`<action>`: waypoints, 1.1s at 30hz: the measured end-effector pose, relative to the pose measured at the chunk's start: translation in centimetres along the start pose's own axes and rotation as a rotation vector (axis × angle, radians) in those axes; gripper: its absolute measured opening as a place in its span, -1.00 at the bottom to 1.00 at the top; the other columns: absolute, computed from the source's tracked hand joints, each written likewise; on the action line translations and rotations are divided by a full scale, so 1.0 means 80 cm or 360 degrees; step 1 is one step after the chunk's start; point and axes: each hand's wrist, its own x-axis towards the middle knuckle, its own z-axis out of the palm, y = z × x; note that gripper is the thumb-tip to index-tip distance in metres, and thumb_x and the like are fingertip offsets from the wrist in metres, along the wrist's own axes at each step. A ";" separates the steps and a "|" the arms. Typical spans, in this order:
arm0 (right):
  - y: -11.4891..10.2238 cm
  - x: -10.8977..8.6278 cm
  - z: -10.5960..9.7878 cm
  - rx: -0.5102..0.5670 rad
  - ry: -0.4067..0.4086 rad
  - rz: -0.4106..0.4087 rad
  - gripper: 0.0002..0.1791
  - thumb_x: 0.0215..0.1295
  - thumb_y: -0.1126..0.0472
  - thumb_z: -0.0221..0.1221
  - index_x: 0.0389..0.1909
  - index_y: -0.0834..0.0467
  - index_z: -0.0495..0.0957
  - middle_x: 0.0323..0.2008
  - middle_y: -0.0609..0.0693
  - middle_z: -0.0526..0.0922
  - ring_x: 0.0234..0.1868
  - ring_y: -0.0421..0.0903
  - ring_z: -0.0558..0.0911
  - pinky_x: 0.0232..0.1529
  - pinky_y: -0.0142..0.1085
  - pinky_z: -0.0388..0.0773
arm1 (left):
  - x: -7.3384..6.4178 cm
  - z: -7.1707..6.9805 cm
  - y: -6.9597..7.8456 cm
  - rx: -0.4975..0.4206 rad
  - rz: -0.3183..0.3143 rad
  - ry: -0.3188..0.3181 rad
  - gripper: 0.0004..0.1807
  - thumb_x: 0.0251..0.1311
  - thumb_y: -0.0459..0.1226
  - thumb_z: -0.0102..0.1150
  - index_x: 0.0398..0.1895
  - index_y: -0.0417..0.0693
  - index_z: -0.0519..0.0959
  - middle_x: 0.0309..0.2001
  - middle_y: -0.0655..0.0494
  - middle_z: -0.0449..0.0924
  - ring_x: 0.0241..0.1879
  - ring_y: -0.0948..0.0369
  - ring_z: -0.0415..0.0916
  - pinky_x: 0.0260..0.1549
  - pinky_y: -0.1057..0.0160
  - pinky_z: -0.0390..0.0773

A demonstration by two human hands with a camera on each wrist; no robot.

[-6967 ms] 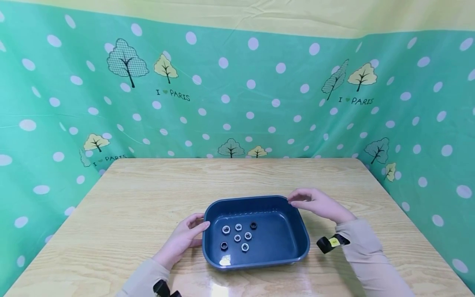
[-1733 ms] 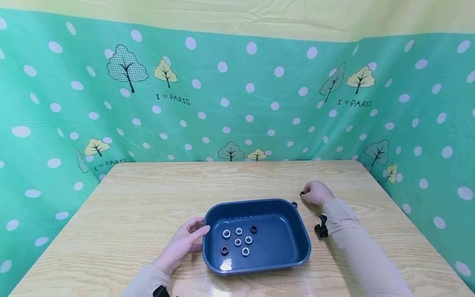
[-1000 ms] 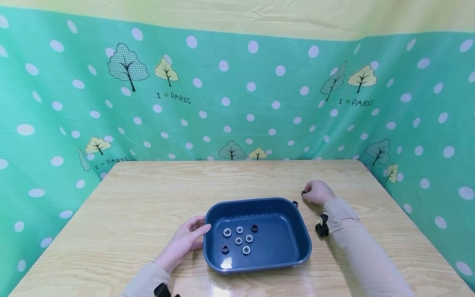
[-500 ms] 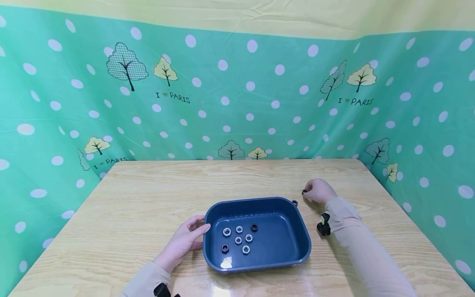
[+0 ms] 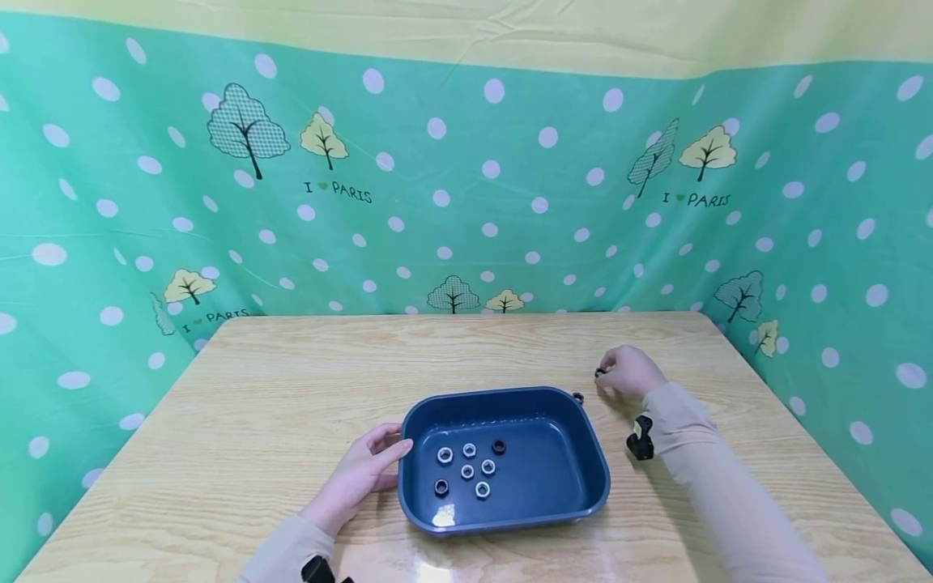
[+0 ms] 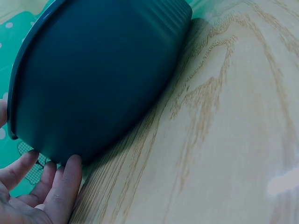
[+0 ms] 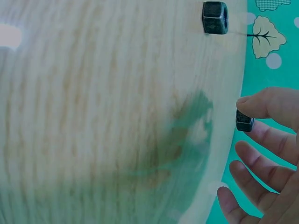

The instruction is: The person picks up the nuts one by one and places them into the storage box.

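My left hand [image 5: 362, 470] grips the left end of a dark blue plastic tray [image 5: 503, 530], thumb over the rim. In the left wrist view its fingers touch the tray's outer wall [image 6: 103, 79]. Beyond the tray's back right corner, my right hand [image 5: 628, 371] pinches a black hex nut [image 7: 244, 121] between thumb and index finger, the other fingers spread. A second black nut [image 5: 579, 398] lies on the table just outside that corner. Inside the tray, mostly toward the left, lie several silver nuts [image 5: 445, 456] and two black nuts [image 5: 499, 446].
The wood-grain table [image 5: 306, 364] extends around the tray on all sides. A green dotted curtain [image 5: 466, 202] hangs behind the table and along both sides. A bright light reflection shows on the front of the table.
My right hand has gone from the tray's back right rim to the table beyond it, where it took hold of a black nut. Lately it has risen slightly; my left hand stays on the tray.
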 end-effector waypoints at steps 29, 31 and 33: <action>-0.012 -0.005 -0.030 -0.0146 0.0015 -0.0206 -0.75 0.08 0.25 0.22 -0.23 0.29 0.61 -0.07 0.37 0.59 -0.04 0.28 0.56 -0.05 0.08 0.53 | 0.001 -0.002 -0.002 -0.0040 0.0015 -0.0051 -0.44 0.29 -0.22 0.08 0.24 -0.39 0.27 0.10 -0.23 0.42 -0.13 0.23 0.54 -0.11 0.08 0.65; -0.013 -0.005 -0.033 -0.0155 0.0026 -0.0214 -0.75 0.07 0.25 0.22 -0.23 0.29 0.61 -0.07 0.36 0.59 -0.05 0.26 0.57 -0.05 0.07 0.53 | 0.000 -0.002 -0.002 -0.0040 0.0013 -0.0058 -0.44 0.29 -0.21 0.08 0.24 -0.39 0.27 0.11 -0.24 0.41 -0.13 0.22 0.55 -0.11 0.08 0.65; -0.015 -0.005 -0.036 -0.0151 0.0033 -0.0227 -0.76 0.08 0.25 0.22 -0.23 0.29 0.61 -0.07 0.37 0.59 -0.06 0.27 0.56 -0.06 0.07 0.53 | 0.000 -0.002 -0.002 -0.0038 0.0009 -0.0058 -0.44 0.29 -0.21 0.08 0.25 -0.38 0.27 0.12 -0.24 0.41 -0.13 0.22 0.55 -0.11 0.08 0.65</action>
